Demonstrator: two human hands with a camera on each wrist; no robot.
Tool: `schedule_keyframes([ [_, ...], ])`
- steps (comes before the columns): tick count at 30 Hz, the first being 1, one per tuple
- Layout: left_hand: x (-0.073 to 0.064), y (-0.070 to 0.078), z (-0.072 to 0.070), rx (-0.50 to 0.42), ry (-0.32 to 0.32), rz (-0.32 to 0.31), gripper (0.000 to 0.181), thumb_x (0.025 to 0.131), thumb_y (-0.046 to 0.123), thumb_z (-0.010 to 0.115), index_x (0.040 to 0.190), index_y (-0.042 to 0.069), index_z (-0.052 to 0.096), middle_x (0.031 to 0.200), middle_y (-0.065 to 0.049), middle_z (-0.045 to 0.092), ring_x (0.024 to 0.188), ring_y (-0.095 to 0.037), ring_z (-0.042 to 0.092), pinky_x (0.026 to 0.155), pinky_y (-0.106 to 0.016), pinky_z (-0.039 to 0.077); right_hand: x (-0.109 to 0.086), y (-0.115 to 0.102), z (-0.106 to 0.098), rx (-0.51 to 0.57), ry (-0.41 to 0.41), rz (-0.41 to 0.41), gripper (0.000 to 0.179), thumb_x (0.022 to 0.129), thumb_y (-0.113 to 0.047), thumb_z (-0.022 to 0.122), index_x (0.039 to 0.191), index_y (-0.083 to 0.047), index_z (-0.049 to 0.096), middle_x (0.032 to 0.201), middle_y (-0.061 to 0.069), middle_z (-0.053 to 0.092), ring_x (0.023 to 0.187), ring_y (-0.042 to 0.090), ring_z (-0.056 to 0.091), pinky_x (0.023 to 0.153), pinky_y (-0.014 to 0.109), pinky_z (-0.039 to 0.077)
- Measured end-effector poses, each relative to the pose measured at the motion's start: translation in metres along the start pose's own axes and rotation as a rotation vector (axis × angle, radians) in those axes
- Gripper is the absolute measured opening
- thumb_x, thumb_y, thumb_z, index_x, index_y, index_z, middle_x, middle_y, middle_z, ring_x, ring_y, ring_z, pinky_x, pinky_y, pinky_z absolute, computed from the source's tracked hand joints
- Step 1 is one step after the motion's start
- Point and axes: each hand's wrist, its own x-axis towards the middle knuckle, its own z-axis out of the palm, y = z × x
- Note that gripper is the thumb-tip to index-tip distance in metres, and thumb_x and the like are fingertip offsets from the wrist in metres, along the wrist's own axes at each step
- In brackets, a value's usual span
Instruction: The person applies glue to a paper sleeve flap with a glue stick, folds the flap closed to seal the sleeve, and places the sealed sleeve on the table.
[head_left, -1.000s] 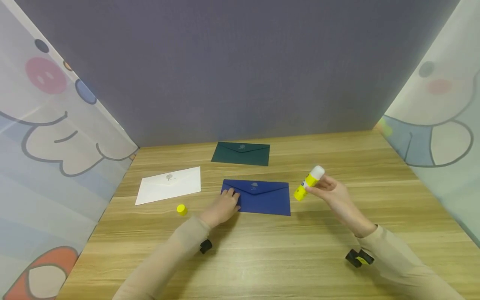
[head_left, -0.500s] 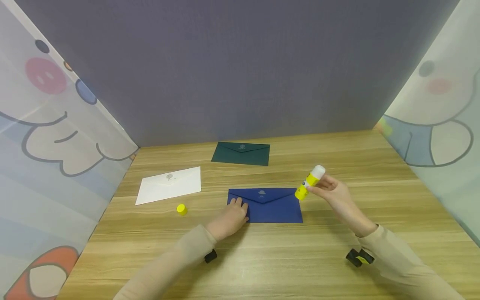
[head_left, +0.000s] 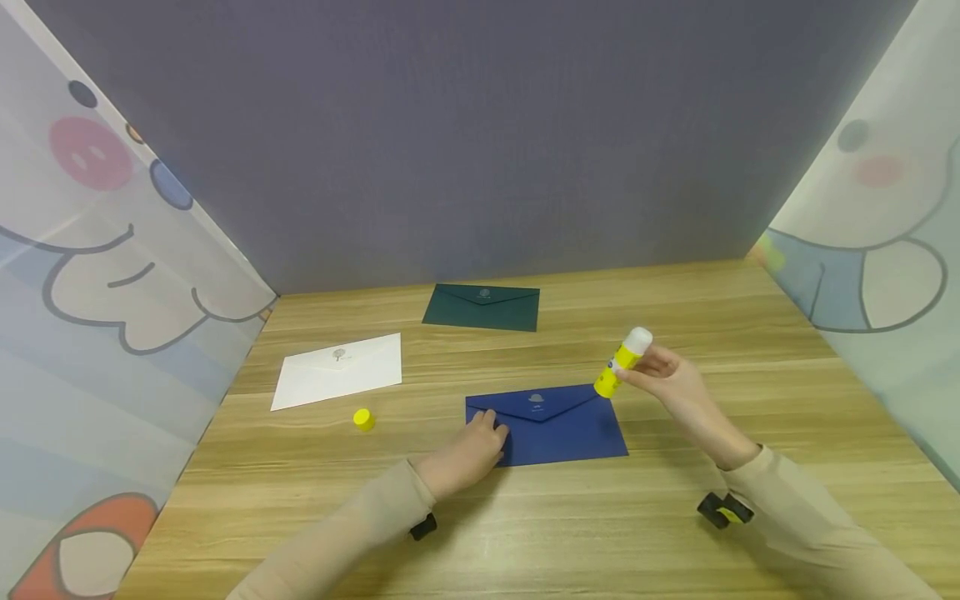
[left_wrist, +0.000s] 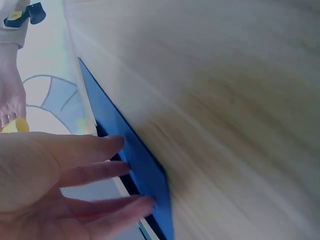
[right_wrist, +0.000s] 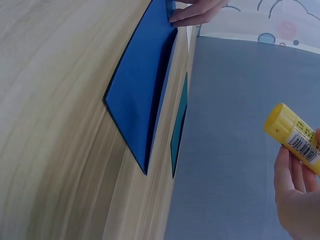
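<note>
two hands working: my left hand [head_left: 468, 450] rests, fingers [left_wrist: 125, 211] apart, on the blue envelope [head_left: 566, 439] on the table [head_left: 562, 533], apparently positioning it; my right hand [head_left: 675, 389], fingers clamped, raises the glue stick [head_left: 622, 365]. next move seems to need the flap [head_left: 538, 409] lifted.

Left sleeve [head_left: 352, 518]: long, plain beige, smooth, ending in a cuff [head_left: 414, 487]
Right sleeve [head_left: 806, 521]: matching beige, lightly creased
Left wrist camera [head_left: 424, 527]: small black block, partly hidden beneath the sleeve
Right wrist camera [head_left: 712, 510]: black, two blocky ends with a yellow patch [head_left: 727, 515] between them
Left hand [head_left: 468, 452]: bare
Right hand [head_left: 678, 393]: bare
</note>
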Motion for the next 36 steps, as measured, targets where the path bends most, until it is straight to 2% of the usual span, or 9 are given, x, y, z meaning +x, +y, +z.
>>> schedule_keyframes([
  [4,0.0,-0.005,0.001,-0.02,0.026,0.035,0.023,0.079,0.014,0.066,0.098,0.001,0.064,0.091,-0.012,0.055,0.081,-0.019,0.053,0.069,-0.023,0.048,-0.013,-0.027,0.002,-0.039,-0.038,-0.014,0.049,0.079,-0.031,0.066,0.122,-0.015,0.051,0.117,0.003,0.057,0.103,0.014,0.055,0.08,0.025,0.046],
  [10,-0.001,-0.012,0.004,-0.028,0.032,0.077,0.027,0.081,0.016,0.065,0.104,0.002,0.063,0.093,-0.009,0.053,0.08,-0.015,0.049,0.068,-0.021,0.046,-0.043,-0.095,0.014,-0.08,-0.073,-0.007,0.054,0.079,-0.032,0.065,0.123,-0.005,0.048,0.114,0.007,0.057,0.102,0.012,0.055,0.083,0.028,0.044],
  [13,-0.002,-0.013,0.006,0.012,0.056,0.1,0.031,0.082,0.018,0.063,0.107,0.001,0.061,0.096,-0.011,0.053,0.084,-0.018,0.051,0.072,-0.024,0.047,-0.045,-0.096,0.014,-0.017,-0.067,-0.028,0.046,0.08,-0.025,0.066,0.119,-0.005,0.052,0.11,0.005,0.06,0.097,0.011,0.057,0.079,0.025,0.046],
  [16,-0.005,-0.012,0.007,0.039,0.073,0.096,0.037,0.083,0.02,0.062,0.114,0.0,0.057,0.107,-0.017,0.051,0.098,-0.025,0.051,0.083,-0.032,0.046,-0.046,-0.098,0.015,-0.027,-0.076,-0.039,0.046,0.08,-0.025,0.065,0.119,-0.004,0.052,0.108,0.003,0.06,0.096,0.009,0.057,0.078,0.023,0.046],
  [19,-0.007,-0.012,0.007,0.038,0.078,0.073,0.046,0.083,0.022,0.062,0.121,-0.001,0.05,0.119,-0.023,0.043,0.111,-0.033,0.044,0.091,-0.039,0.041,-0.049,-0.107,0.017,-0.071,-0.065,-0.016,0.051,0.079,-0.03,0.066,0.119,-0.002,0.051,0.105,-0.001,0.06,0.094,0.004,0.057,0.078,0.02,0.045],
  [24,-0.004,-0.016,0.005,0.07,0.079,0.05,0.061,0.079,0.03,0.065,0.127,-0.001,0.044,0.125,-0.023,0.038,0.115,-0.034,0.04,0.092,-0.042,0.04,-0.051,-0.117,0.02,-0.113,-0.073,0.012,0.053,0.081,-0.029,0.064,0.121,0.001,0.048,0.102,-0.008,0.059,0.092,-0.001,0.055,0.079,0.018,0.044],
  [30,0.008,-0.028,0.003,0.094,0.013,0.029,0.079,0.072,0.043,0.068,0.13,-0.002,0.04,0.129,-0.019,0.037,0.119,-0.031,0.038,0.096,-0.038,0.037,-0.05,-0.118,0.019,-0.137,-0.081,0.012,0.051,0.081,-0.031,0.064,0.119,0.0,0.05,0.101,-0.006,0.06,0.092,-0.001,0.055,0.081,0.025,0.043],
  [33,0.013,-0.032,0.002,0.069,-0.042,0.018,0.084,0.07,0.047,0.068,0.131,-0.003,0.037,0.132,-0.019,0.035,0.122,-0.032,0.035,0.099,-0.038,0.033,-0.049,-0.119,0.018,-0.168,-0.083,0.003,0.05,0.081,-0.032,0.064,0.118,0.0,0.051,0.1,-0.006,0.06,0.09,0.0,0.055,0.08,0.027,0.043],
  [36,0.016,-0.036,0.0,-0.01,-0.099,0.0,0.088,0.07,0.047,0.068,0.133,-0.004,0.033,0.135,-0.02,0.03,0.124,-0.033,0.031,0.101,-0.038,0.031,-0.048,-0.12,0.017,-0.218,-0.094,-0.011,0.051,0.082,-0.033,0.062,0.12,-0.002,0.051,0.104,0.002,0.06,0.091,0.002,0.054,0.08,0.032,0.042],
])
